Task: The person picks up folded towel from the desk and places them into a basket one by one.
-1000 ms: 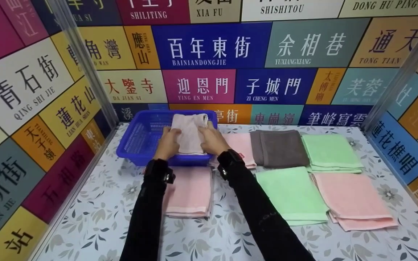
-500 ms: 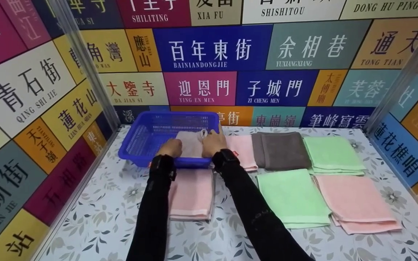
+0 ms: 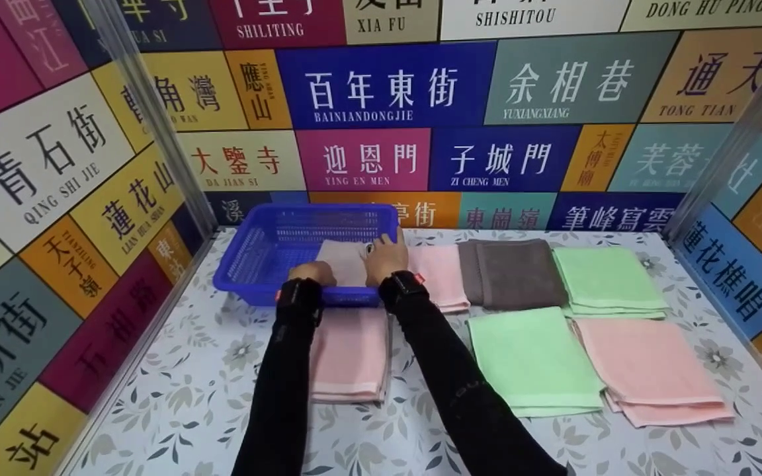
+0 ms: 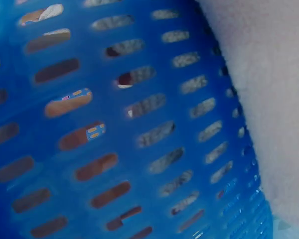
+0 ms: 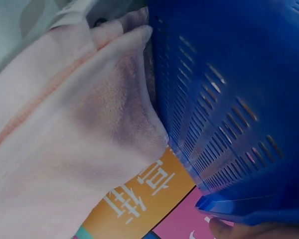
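A folded pale pinkish-grey towel [image 3: 343, 260] lies in the right part of the blue plastic basket [image 3: 239, 264]. My left hand [image 3: 315, 272] reaches over the basket's front rim to the towel's left side; its fingertips are hidden behind the back of the hand. At the towel's right edge, my right hand [image 3: 386, 258] holds the fabric, with one finger extended toward the right rim. Through the slots in the left wrist view, the basket wall [image 4: 139, 114] shows brownish patches. A finger [image 5: 254, 231] touches the basket rim in the right wrist view.
A folded pink towel [image 3: 351, 357] lies before the basket; another pink one [image 3: 440, 274] sits right beside it. Further right are a grey-brown towel [image 3: 516, 274], two green towels [image 3: 609, 281] and a pink towel [image 3: 659, 367]. Printed panels [image 3: 387, 86] wall the table's back and sides.
The pinkish-grey towel has gone from upright between both hands above the basket down to lying inside it. Both hands have lowered with it; over the last half second they have hardly moved.
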A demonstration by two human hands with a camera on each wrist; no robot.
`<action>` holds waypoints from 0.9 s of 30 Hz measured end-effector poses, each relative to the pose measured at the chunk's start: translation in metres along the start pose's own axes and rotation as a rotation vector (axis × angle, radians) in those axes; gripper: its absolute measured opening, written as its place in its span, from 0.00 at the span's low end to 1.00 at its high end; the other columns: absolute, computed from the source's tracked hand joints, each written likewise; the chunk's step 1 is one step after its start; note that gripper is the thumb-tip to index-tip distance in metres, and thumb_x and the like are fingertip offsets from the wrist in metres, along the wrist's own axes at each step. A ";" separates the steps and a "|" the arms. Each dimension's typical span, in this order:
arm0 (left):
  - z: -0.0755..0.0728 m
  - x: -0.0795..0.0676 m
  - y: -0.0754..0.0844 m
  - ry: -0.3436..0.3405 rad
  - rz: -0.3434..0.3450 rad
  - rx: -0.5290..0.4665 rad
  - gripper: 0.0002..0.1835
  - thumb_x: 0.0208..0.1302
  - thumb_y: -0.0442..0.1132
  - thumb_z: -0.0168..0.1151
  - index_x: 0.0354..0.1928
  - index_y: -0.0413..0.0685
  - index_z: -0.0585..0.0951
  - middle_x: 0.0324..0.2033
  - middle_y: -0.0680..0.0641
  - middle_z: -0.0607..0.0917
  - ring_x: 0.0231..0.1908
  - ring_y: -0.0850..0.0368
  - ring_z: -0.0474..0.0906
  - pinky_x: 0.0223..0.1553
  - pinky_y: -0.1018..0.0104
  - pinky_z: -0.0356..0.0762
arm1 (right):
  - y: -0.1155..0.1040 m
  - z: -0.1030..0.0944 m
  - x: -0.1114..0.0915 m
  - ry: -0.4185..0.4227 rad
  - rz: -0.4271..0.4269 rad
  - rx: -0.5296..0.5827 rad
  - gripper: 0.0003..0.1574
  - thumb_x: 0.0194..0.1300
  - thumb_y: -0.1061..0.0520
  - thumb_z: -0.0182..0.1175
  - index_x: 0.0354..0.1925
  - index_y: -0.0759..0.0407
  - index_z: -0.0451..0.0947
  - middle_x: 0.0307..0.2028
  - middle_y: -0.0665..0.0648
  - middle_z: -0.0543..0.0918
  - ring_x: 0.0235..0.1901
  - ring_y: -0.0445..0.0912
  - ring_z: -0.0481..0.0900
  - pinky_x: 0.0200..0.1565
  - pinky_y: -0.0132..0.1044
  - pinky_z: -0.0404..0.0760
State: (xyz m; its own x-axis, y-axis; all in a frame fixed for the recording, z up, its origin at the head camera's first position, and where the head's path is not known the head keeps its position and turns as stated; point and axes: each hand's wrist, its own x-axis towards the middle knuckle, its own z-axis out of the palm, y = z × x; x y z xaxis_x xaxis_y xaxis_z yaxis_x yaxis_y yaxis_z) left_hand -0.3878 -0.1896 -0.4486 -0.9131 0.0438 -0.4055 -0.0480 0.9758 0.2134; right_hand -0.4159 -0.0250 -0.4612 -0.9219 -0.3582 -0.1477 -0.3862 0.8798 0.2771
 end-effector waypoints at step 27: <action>0.009 0.003 0.003 0.150 -0.015 -0.016 0.17 0.67 0.40 0.58 0.50 0.37 0.86 0.54 0.37 0.87 0.56 0.39 0.83 0.63 0.43 0.76 | 0.012 0.019 0.005 0.322 0.045 0.430 0.23 0.63 0.52 0.65 0.57 0.53 0.87 0.67 0.60 0.74 0.72 0.55 0.66 0.79 0.48 0.56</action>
State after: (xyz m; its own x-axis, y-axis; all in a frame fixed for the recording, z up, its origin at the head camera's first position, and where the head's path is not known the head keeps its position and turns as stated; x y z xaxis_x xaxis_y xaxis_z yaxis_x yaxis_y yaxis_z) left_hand -0.3866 -0.1850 -0.4575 -0.9623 -0.0041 -0.2718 -0.0672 0.9724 0.2233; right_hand -0.4247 -0.0102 -0.4763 -0.9262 -0.3353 0.1723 -0.3608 0.9209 -0.1473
